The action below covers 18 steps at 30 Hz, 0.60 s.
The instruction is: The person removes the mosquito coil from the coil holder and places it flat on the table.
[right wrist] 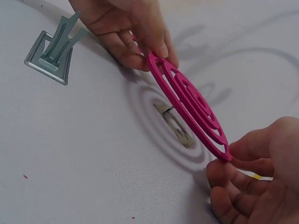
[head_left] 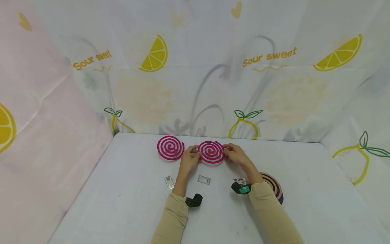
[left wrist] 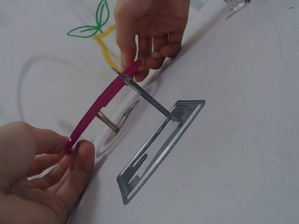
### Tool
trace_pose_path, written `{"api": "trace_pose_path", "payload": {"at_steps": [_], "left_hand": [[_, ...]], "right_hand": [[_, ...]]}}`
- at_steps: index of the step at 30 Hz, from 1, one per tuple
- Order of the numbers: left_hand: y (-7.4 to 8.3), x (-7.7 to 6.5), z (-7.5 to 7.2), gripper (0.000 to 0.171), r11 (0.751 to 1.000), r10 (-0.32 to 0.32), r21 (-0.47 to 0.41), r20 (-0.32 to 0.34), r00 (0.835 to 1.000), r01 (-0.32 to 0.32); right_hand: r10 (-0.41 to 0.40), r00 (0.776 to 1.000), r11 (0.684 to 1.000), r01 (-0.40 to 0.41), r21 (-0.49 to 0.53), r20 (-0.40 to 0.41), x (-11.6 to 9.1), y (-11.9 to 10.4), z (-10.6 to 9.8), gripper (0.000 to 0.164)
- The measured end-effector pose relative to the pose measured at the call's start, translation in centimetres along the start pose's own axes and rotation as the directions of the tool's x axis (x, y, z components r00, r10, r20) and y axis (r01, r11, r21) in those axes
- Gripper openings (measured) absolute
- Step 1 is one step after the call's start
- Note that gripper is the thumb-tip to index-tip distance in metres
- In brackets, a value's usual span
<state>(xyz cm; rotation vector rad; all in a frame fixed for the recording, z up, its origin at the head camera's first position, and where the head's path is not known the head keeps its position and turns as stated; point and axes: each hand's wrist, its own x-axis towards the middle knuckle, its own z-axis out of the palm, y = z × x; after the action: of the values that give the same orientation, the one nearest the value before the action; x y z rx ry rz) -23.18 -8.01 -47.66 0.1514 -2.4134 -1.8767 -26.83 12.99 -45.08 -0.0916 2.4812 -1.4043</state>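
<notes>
A magenta mosquito coil [head_left: 210,151] is held level just above the white table, between both hands. My left hand [head_left: 190,160] pinches its left rim between thumb and fingers. At the opposite rim, my right hand [head_left: 237,155] pinches it the same way. Beneath the coil, a small metal coil stand [right wrist: 175,128] sits on the table with its prong raised toward the coil; whether they touch I cannot tell. Another metal stand [left wrist: 161,144], its prong bent up, lies nearer to me. A second magenta coil [head_left: 170,148] is left of my left hand.
More flat metal stands lie in front, one at the left [head_left: 169,182] and one by the right wrist [head_left: 239,181]. Brown and purple coils [head_left: 278,188] are partly hidden behind the right forearm. A printed cloth wall [head_left: 195,84] rises behind the table.
</notes>
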Motion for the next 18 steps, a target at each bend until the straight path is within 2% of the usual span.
{"api": "trace_pose_path", "payload": {"at_steps": [8,15,18], "left_hand": [[-0.04,0.16,-0.07,0.034,1.0,-0.008,-0.01,-0.001,1.0,0.008],[0.0,0.02,-0.06,0.034,0.999,0.003,-0.05,-0.007,1.0,-0.003],[-0.01,0.01,-0.03,0.034,0.998,0.01,-0.054,-0.011,1.0,-0.01]], "right_hand": [[-0.03,0.999,1.0,0.03,-0.008,-0.015,0.0,0.2,0.11,0.035],[-0.086,0.995,0.995,0.088,0.04,-0.044,-0.25,0.22,0.33,0.034],[-0.084,0.995,0.995,0.087,0.056,-0.054,-0.34,0.21,0.35,0.035]]}}
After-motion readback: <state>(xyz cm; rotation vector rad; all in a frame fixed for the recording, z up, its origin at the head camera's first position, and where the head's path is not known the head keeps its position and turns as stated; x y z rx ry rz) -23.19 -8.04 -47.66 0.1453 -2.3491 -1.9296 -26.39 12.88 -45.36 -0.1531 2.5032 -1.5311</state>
